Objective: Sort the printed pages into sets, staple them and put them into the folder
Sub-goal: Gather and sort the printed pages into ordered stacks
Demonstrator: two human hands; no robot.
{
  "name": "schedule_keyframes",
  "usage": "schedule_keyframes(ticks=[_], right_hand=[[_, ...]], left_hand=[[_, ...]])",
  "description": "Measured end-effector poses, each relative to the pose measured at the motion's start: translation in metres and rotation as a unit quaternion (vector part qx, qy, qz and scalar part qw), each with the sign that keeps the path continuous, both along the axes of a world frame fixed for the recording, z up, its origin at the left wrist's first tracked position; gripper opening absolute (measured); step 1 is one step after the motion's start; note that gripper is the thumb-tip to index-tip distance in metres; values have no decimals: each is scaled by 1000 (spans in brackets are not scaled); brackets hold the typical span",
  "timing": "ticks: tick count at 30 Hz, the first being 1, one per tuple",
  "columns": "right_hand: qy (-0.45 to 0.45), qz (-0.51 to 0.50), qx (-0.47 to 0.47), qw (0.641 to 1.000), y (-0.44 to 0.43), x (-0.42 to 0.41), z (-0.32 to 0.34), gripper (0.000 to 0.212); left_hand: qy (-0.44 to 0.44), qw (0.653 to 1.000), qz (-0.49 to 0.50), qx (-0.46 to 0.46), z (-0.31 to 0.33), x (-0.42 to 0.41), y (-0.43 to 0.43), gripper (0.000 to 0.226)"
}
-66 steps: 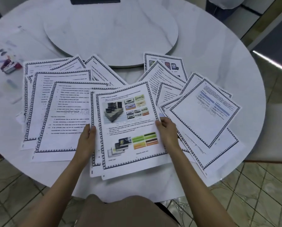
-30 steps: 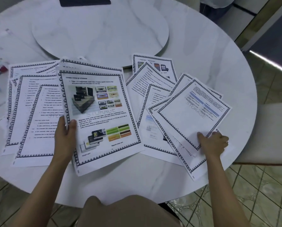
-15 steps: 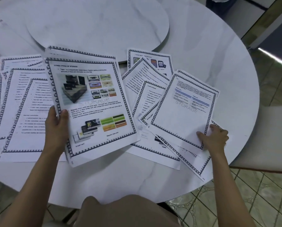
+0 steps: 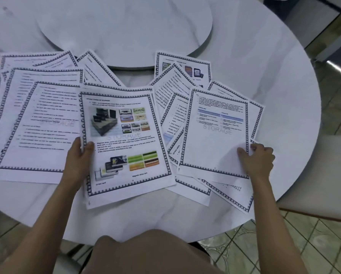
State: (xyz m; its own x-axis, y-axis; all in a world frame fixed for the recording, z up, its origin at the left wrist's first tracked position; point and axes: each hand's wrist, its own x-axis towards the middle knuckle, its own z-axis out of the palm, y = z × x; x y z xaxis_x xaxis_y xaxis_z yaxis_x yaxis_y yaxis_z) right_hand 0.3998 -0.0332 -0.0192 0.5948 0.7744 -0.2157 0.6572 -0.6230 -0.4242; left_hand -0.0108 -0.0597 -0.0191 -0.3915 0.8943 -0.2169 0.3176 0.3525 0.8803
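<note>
The picture page lies at the near middle of the table, on top of a few sheets whose edges show just under it. It carries photographs of cassettes and cards and a grey "STORAGE" watermark. The left hand grips its left edge, thumb on the printed face; the other fingers are mostly hidden at the edge.

Just to its right is the blue-banded page, mostly blank below a blue table strip and tilted a little. The right hand pinches its right edge — thumb on top, fingers curled at the margin. It overlaps several bordered sheets fanned beneath it, and more text pages spread behind, the farthest showing small device pictures.

Left of the picture page, a fan of text pages overlaps towards the table's left edge. Beyond all the paper sits a raised round turntable, white marble like the table. A pale chair seat stands at the right above the tiled floor.
</note>
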Motion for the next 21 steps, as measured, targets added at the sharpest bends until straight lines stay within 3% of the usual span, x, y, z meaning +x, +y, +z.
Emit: schedule_keyframes(ticks=[4,9,15,21], right_hand=[[-29,-10,22,999,0,-5,-6,51],[13,-37,34,999,5,-1,-3,47],[90,-43,98,990,6,6,-1,25],[232,-75,130,961,4,13,8,15]], left_hand=[[-15,1000,3,-6,-1,5,-2,14],[-17,1000,5,-17,-1,8,-3,28],[-11,1000,10,-23,-3,9,-5,30],[0,1000,12,-27,4,17,-6,41]])
